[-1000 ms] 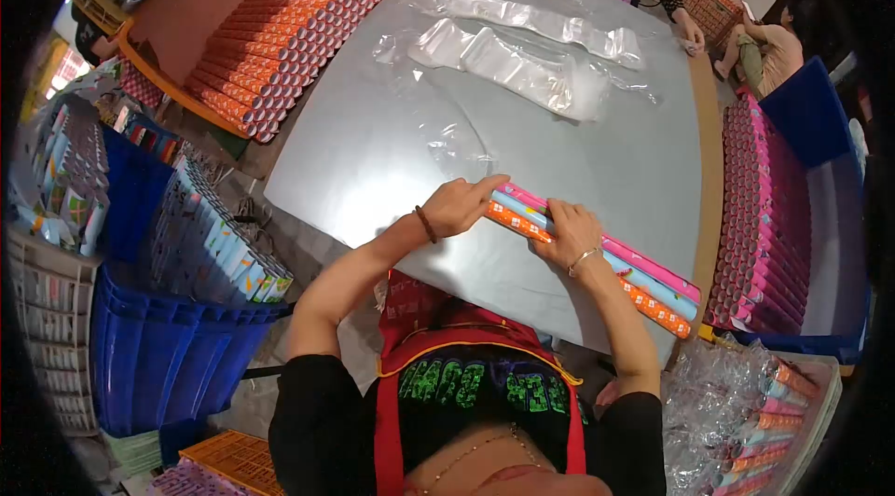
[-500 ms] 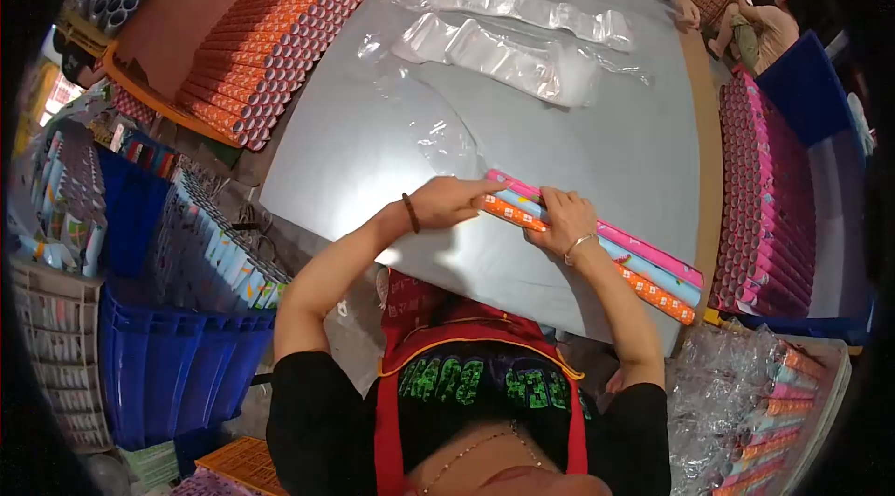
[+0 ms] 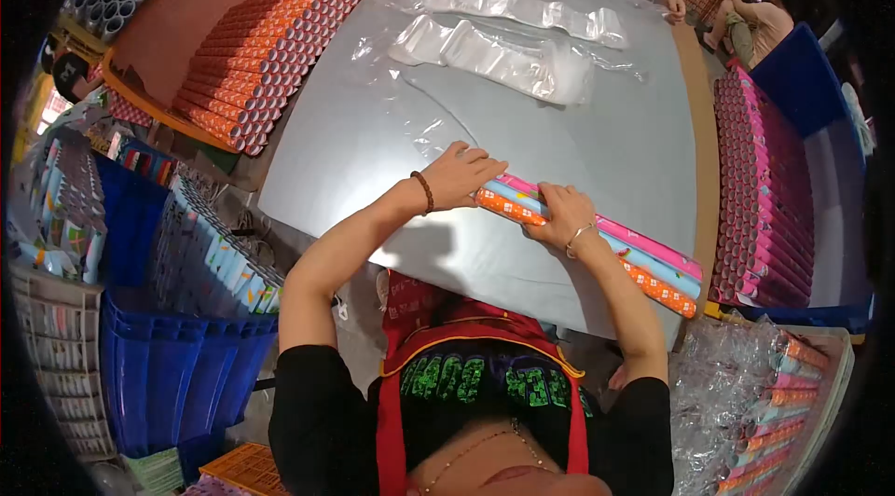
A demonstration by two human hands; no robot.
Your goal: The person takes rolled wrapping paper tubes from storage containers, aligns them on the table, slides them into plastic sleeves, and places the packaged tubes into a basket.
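Three wrapped rolls lie side by side on the grey table (image 3: 317, 151): a pink roll (image 3: 653, 248), a light blue roll (image 3: 653, 269) and an orange roll (image 3: 660, 291). My right hand (image 3: 566, 215) is wrapped over them left of their middle, thumb on the near side. At their left end is my left hand (image 3: 459, 177), its fingers spread and the fingertips touching the ends. A clear plastic film (image 3: 429, 114) lies just beyond my left hand. Farther back are two stacks of clear bags (image 3: 494, 58) (image 3: 531, 11).
Orange rolls (image 3: 270, 48) fill a crate at the back left. Pink rolls (image 3: 760, 188) stand in a blue bin on the right. Bagged rolls (image 3: 778, 403) are at the lower right, a blue crate (image 3: 186, 375) at the left. A co-worker's hands (image 3: 669, 2) are at the far edge.
My left hand has lifted from its pointing pose at the rolls' end and its fingers have spread. My right hand keeps its grip. The co-worker's hands have shifted slightly.
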